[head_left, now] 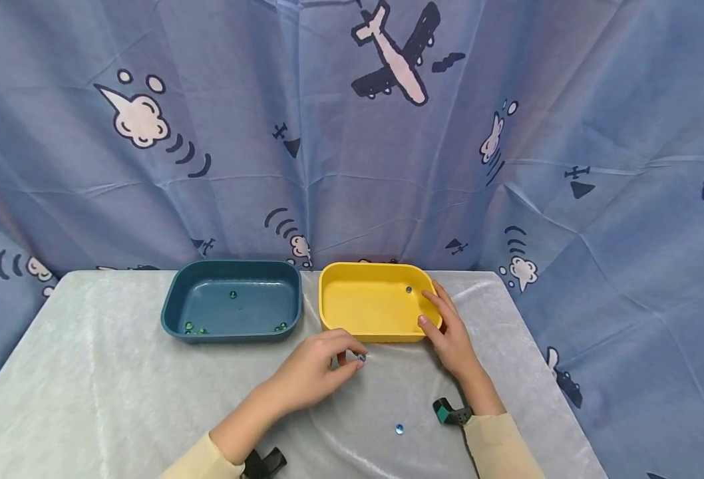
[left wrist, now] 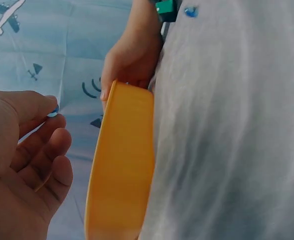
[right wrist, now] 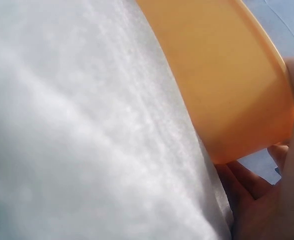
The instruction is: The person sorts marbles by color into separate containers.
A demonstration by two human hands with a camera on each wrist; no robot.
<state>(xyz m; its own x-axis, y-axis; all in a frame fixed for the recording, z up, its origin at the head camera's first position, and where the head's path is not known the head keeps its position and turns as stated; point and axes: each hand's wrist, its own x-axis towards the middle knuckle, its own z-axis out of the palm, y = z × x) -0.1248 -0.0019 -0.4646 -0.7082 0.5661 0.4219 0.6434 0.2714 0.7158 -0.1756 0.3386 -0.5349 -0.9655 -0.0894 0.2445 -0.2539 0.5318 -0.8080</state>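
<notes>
My left hand (head_left: 313, 372) pinches a small blue glass bead (left wrist: 53, 111) between thumb and forefinger, just in front of the yellow tub (head_left: 372, 338). In the left wrist view the other fingers of that hand are loosely bent below the bead. At the tub's right end my right hand (head_left: 455, 336) grips the wall, thumb and a finger over the rim. One bead (head_left: 408, 289) lies inside the tub near its right side. On the cloth in front, another blue bead (head_left: 399, 429) lies left of my right wrist.
A dark teal tub (head_left: 232, 338) stands left of the yellow one, with several green beads (head_left: 189, 326) on its floor. A pale cloth (head_left: 88, 372) covers the table. Behind it hangs a blue curtain (head_left: 238, 80) printed with planes and clouds.
</notes>
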